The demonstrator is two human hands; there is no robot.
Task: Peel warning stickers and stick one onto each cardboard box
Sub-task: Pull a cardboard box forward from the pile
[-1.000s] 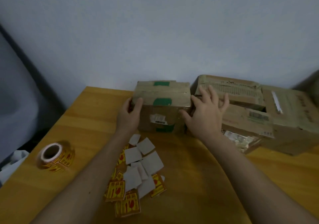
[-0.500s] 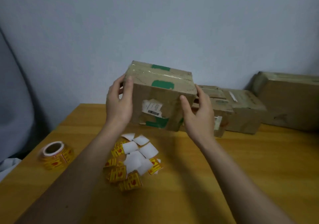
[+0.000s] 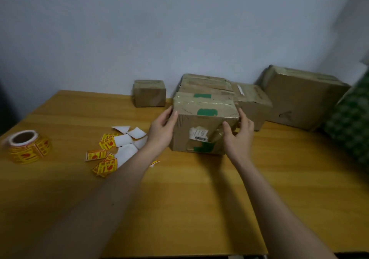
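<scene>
While both hands' fingers (image 3: 173, 117) clasp the taped box (image 3: 203, 123), more boxes (image 3: 251, 103) crowd behind, loose stickers (image 3: 107, 153) beside.

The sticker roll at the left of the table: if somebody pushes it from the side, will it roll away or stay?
The sticker roll lies flat on the table, its core hole facing up, so a push would likely slide it rather than roll it. It looks low and wide, so tipping seems unlikely. The loose end at its side might catch or unwind a little.
</scene>
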